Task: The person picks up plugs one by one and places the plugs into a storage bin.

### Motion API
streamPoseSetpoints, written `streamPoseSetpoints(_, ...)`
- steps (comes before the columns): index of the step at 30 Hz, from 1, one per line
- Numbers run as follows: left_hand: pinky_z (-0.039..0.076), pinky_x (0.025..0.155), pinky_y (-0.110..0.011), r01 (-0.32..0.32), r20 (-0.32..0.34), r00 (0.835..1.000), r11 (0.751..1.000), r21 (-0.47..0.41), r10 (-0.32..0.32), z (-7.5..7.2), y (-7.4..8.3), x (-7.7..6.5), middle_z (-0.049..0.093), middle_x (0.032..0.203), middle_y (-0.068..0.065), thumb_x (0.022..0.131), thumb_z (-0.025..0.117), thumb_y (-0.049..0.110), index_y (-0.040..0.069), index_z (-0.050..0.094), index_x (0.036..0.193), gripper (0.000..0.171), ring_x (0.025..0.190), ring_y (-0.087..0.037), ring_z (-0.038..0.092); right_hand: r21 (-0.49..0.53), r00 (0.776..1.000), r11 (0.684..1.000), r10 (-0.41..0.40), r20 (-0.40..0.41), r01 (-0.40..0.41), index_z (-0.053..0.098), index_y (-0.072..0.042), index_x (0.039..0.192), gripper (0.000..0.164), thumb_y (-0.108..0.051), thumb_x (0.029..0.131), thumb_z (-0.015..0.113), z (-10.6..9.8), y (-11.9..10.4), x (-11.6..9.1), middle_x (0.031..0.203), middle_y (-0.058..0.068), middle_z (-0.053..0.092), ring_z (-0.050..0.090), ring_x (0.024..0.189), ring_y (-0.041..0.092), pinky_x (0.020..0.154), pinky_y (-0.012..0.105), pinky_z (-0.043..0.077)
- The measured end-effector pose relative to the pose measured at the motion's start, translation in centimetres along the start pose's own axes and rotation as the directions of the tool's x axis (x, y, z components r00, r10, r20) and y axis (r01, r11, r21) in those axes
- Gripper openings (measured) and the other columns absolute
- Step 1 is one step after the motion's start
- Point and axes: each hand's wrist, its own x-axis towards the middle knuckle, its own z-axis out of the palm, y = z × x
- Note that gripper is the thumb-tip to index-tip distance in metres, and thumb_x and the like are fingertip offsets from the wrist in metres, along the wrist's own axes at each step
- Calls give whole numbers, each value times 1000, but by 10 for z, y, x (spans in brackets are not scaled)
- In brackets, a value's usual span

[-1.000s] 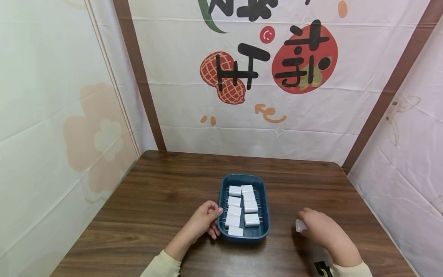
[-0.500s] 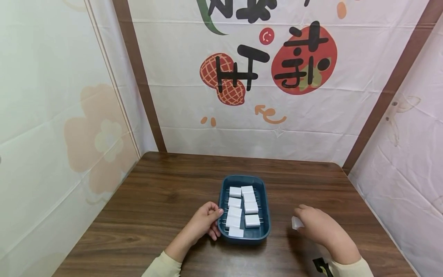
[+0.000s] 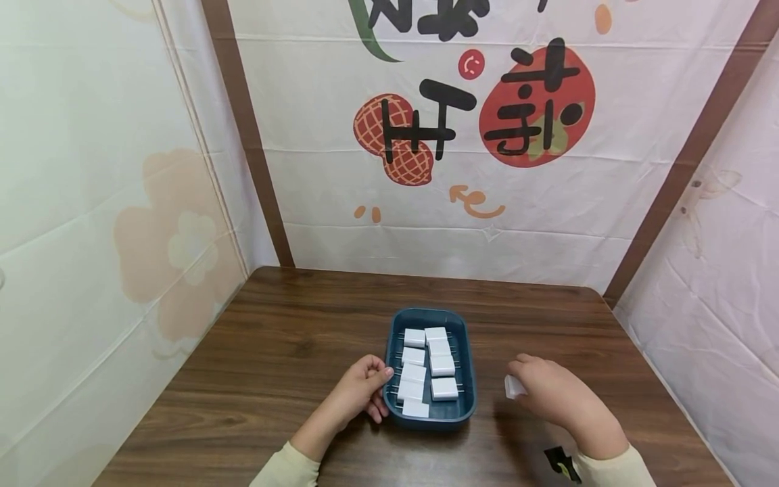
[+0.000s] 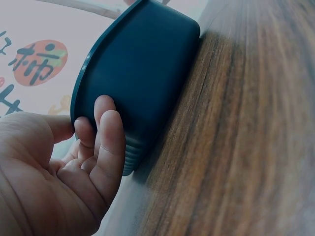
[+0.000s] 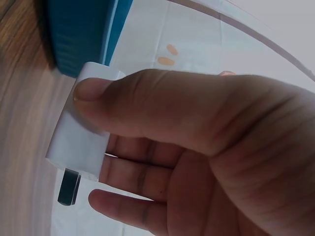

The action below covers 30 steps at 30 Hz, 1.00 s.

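Observation:
A dark blue plastic tray (image 3: 470, 399) stands on the table, holding several white plug-in power adapters (image 3: 441, 366) in two rough columns, their metal prongs pointing sideways. My left hand (image 3: 360, 387) grips the tray's left rim; in the left wrist view the thumb (image 4: 60, 129) is at the rim and the other fingers lie against the outer wall. To the right of the tray, my right hand (image 3: 558, 398) pinches another white adapter (image 5: 81, 142) between thumb and fingers. One dark flat prong (image 5: 69, 187) shows at its end in the right wrist view.
The dark wood-grain table (image 3: 292, 325) reaches back to a white printed curtain (image 3: 328, 237), with more curtain at both sides. A small black piece with a yellow-green mark (image 3: 562, 465) is beside the right sleeve (image 3: 615, 468).
My right hand has moved left with the adapter, a little closer to the tray. The left hand and the tray have stayed in place.

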Motion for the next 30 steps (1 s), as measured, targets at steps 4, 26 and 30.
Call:
streamPoseSetpoints(4,54,42,-28,1,10,1000,1000,-1,-1,1,0,0,64,68,-9,106,58,26,2,45,110,27,52,-19,64,9,1000,1000,3,10,-3,70,-4,110,37,-10,79,88,-5,-4,1,94,1,62,61,81,15,72,40,58)
streamPoseSetpoints(26,55,42,-28,8,-1,1000,1000,1,-8,1,2,-2,64,68,-8,106,57,27,2,45,110,28,52,-18,64,-5,997,997,-73,-27,73,73,-8,115,35,-12,82,85,-26,-33,26,100,0,65,62,85,13,75,36,58)
streamPoseSetpoints(30,54,42,-28,5,0,1000,1000,-1,-5,1,2,-1,64,68,-9,106,58,26,1,45,110,28,52,-18,64,3,998,998,-64,-8,64,73,-8,117,36,-13,83,85,-28,-39,31,102,-1,66,61,86,11,77,35,59)
